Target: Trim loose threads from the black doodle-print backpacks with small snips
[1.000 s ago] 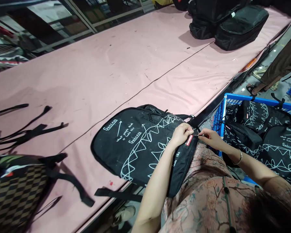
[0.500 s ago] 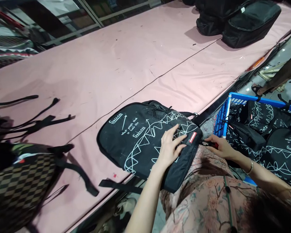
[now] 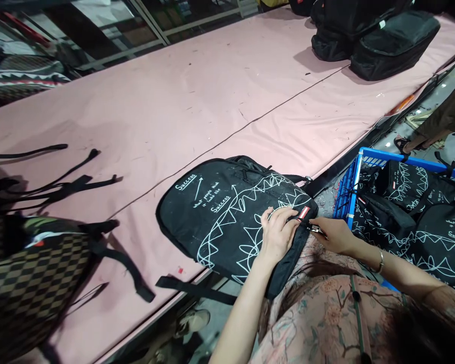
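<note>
The black backpack [image 3: 227, 222] lies over the near edge of the pink table [image 3: 144, 116]; work beside its red label [image 3: 304, 212] seems under way, not finished. The right hand [image 3: 335, 236] has a small tool [image 3: 316, 229] in its grip; whether the left hand [image 3: 278, 235] pinches anything, I cannot tell.

The bag [image 3: 227, 222] at six o'clock reads "Success" twice, "what people think it looks like". Past three, another bag [image 3: 434, 222]: "Success".

Floral garment [image 3: 318, 311], slim bracelet [image 3: 381, 262]
Reddish flowers [image 3: 328, 299] and brown twigs [image 3: 335, 323] spread over the garment's dusty-pink cloth; a green-edged strip [image 3: 360, 323] with dark round buttons [image 3: 356, 295] runs down it. The bracelet, pale and shiny, rings the wrist of the right hand [image 3: 335, 235].
</note>
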Demonstrator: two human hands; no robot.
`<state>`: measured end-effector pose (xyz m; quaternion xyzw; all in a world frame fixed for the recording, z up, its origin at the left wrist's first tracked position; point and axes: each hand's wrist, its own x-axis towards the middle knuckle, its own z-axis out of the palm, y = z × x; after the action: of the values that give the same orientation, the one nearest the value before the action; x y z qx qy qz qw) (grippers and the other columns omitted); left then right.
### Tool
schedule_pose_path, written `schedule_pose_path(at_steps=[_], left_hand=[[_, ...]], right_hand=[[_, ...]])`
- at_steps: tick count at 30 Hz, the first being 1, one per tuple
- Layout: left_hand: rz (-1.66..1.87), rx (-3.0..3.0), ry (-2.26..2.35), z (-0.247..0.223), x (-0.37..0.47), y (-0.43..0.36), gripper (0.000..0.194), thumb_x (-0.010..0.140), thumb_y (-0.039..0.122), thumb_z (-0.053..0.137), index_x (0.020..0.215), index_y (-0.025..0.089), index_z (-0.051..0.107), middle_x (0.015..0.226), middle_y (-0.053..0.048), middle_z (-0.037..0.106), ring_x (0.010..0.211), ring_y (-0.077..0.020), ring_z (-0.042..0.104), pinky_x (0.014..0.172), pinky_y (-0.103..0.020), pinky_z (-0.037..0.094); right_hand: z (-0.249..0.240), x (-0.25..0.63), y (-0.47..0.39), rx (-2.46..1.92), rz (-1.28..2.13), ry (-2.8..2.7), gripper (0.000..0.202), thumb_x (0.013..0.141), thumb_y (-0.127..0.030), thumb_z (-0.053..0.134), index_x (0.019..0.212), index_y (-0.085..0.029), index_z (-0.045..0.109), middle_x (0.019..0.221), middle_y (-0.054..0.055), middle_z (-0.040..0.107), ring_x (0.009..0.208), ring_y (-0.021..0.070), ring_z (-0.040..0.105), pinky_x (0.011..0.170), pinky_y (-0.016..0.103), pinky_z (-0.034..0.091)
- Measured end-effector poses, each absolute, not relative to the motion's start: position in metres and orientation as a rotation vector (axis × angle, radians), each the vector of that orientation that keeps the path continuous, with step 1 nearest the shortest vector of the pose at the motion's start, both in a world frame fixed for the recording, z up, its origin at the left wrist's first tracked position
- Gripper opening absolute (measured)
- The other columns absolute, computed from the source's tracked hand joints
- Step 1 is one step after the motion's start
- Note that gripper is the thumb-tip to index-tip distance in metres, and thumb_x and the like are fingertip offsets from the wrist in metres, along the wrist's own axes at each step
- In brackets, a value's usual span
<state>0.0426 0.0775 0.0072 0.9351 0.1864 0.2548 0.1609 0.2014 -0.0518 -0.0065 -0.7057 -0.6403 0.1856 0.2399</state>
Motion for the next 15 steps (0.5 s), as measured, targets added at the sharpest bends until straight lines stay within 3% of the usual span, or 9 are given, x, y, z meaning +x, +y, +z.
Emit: schedule_pose_path(at_steps=[3,9,12,15], left_hand=[[0.797,2.654,0.501,0.007,0.044,0.076,0.011,0.082,0.017,0.053,0.085,0.022,0.062,0.099,-0.005,0.066,0.103,-0.0207,0.057,0.098,-0.046,0.026],[0.971,2.522,0.601,0.011,0.039,0.075,0.006,0.079,0.016,0.056,0.081,0.019,0.061,0.092,-0.005,0.065,0.095,-0.0197,0.059,0.091,-0.044,0.035],[0.871,2.405,0.542,0.023,0.036,0.062,0.004,0.079,0.018,0.056,0.077,0.019,0.06,0.088,-0.004,0.065,0.088,-0.0171,0.06,0.085,-0.038,0.043],[0.618,2.5,0.462,0.033,0.034,0.041,0.016,0.081,0.02,0.053,0.095,0.02,0.061,0.117,-0.011,0.058,0.11,-0.0214,0.052,0.095,-0.042,0.039]], right_hand=[[-0.01,0.194,-0.047,-1.926,0.456,-1.742,0.024,0.086,-0.027,0.046,0.105,-0.017,0.056,0.094,0.012,0.068,0.08,0.0212,0.064,0.066,0.029,0.044],[-0.011,0.214,-0.047,-1.724,0.56,-1.572,0.022,0.086,-0.027,0.049,0.104,-0.018,0.056,0.084,0.006,0.067,0.065,0.015,0.06,0.059,0.025,0.045],[-0.017,0.249,-0.041,-1.628,0.539,-1.433,0.024,0.084,-0.03,0.054,0.107,-0.02,0.057,0.093,0.006,0.065,0.08,0.017,0.06,0.072,0.03,0.047],[-0.03,0.286,-0.029,-1.594,0.603,-1.342,0.02,0.082,-0.03,0.057,0.099,-0.02,0.062,0.097,0.006,0.064,0.092,0.0199,0.058,0.08,0.034,0.046]])
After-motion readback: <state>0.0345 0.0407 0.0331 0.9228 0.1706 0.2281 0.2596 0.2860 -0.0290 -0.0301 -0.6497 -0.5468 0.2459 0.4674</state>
